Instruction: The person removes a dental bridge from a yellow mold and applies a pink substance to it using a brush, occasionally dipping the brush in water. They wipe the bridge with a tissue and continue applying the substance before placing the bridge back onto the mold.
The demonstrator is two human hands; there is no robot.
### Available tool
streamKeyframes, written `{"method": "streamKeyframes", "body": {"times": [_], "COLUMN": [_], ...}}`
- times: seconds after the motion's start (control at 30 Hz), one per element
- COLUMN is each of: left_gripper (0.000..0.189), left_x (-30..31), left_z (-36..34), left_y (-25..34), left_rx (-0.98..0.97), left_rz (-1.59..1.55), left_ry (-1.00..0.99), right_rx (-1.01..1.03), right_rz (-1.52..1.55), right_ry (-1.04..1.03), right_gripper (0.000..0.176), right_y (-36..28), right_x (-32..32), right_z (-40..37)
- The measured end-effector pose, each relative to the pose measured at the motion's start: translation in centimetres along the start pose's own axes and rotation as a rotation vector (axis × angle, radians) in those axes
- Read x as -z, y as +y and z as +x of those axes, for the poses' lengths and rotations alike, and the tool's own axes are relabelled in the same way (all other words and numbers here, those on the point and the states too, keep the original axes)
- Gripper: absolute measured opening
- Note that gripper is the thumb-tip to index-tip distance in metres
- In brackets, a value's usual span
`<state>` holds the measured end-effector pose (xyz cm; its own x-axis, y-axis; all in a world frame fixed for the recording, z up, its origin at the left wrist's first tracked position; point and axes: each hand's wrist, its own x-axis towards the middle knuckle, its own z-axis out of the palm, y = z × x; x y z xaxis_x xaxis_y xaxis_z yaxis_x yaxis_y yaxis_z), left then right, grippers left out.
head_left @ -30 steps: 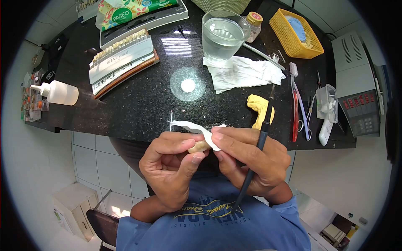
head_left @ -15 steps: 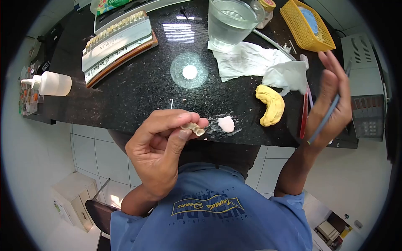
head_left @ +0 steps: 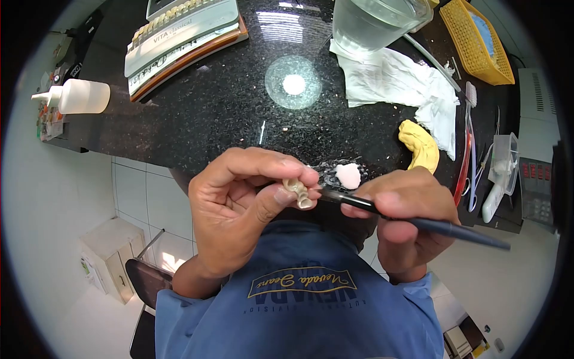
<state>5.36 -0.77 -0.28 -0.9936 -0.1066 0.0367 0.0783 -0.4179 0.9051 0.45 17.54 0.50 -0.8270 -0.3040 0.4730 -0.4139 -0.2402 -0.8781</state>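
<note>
My left hand (head_left: 242, 206) pinches a tooth-coloured dental bridge (head_left: 297, 192) between thumb and fingertips, the hollow of one crown facing me. In my right hand (head_left: 412, 209) is a slim brush (head_left: 463, 233) with a dark handle and a metal ferrule. Its tip points left and reaches the bridge's right side; whether it touches is too blurred to tell. Just beyond the hands, a pale pink, paste-like mound (head_left: 348, 176) sits on the black counter with white smears around it. A curved lump of yellow putty (head_left: 420, 146) lies behind my right hand.
A water-filled clear container (head_left: 373, 27) stands on white cloth (head_left: 382, 81) at the back. Farther right are a yellow basket (head_left: 502, 76), a toothbrush (head_left: 471, 96) and tools. A VITA shade guide (head_left: 179, 45) and a white squeeze bottle (head_left: 86, 97) are left.
My right hand has come from the far right to beside the bridge, now holding the dark brush. The bridge is still in my left hand, and the view has shifted.
</note>
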Motion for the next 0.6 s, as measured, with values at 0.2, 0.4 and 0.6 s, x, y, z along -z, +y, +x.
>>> {"method": "streamKeyframes", "body": {"times": [0.2, 0.4, 0.6], "left_gripper": [0.013, 0.011, 0.013], "left_x": [0.3, 0.1, 0.2], "left_z": [0.0, -0.1, -0.1], "left_y": [-0.7, -0.4, -0.6], "left_rx": [-0.101, -0.069, -0.088], "left_rz": [0.12, 0.142, 0.161], "left_ry": [-0.009, -0.001, 0.001], "right_rx": [-0.048, -0.038, -0.038], "right_rz": [-0.047, -0.004, -0.056], "right_ry": [0.002, -0.014, -0.141], "right_gripper": [0.02, 0.015, 0.013], "right_y": [0.8, 1.6, 1.6], "right_x": [-0.6, -0.7, -0.7], "right_z": [-0.1, 0.4, 0.6]}}
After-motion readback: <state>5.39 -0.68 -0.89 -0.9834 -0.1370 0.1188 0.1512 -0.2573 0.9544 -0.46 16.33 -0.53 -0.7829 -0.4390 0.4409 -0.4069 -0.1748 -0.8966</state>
